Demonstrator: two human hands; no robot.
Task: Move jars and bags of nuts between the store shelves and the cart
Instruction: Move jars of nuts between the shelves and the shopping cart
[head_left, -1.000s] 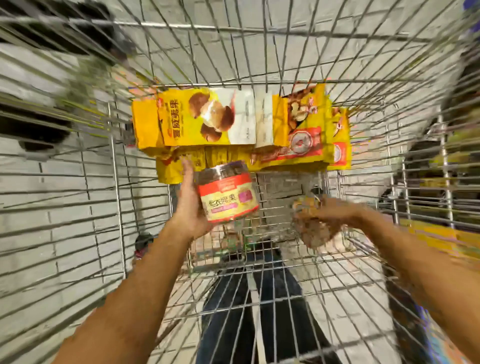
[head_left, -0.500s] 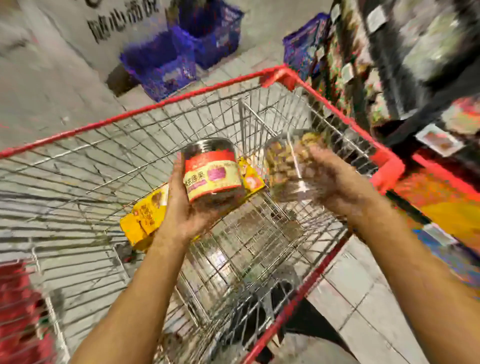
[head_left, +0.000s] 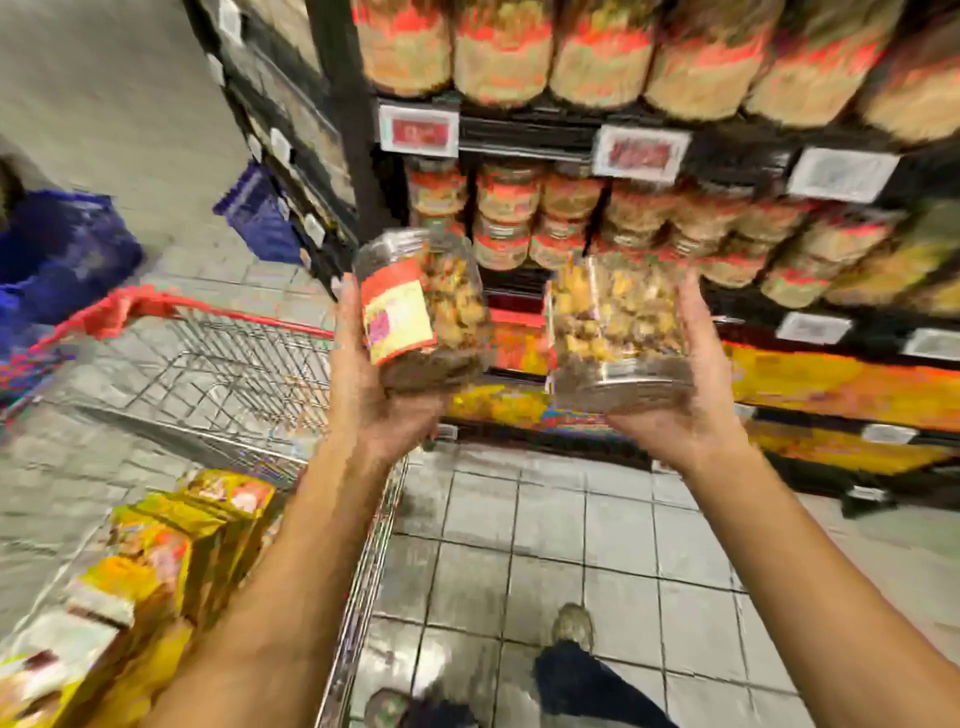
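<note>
One nut jar is gripped by each hand, left hand (head_left: 382, 395) and right hand (head_left: 691, 410), before the blurred shelves (head_left: 649, 140); open floor (head_left: 545, 545) is seen below.

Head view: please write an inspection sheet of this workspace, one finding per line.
Surface: grey tiled floor.
Job's things: left jar, red and yellow label, and right jar, both held up before the shelves of jars; yellow bags in the cart.
Clutter: blue baskets on the floor.
Grippers: left hand grips the left jar; right hand grips the right jar.
Cables: nothing seen.
Surroundings: price tags on shelf edges; picture blurred.
</note>
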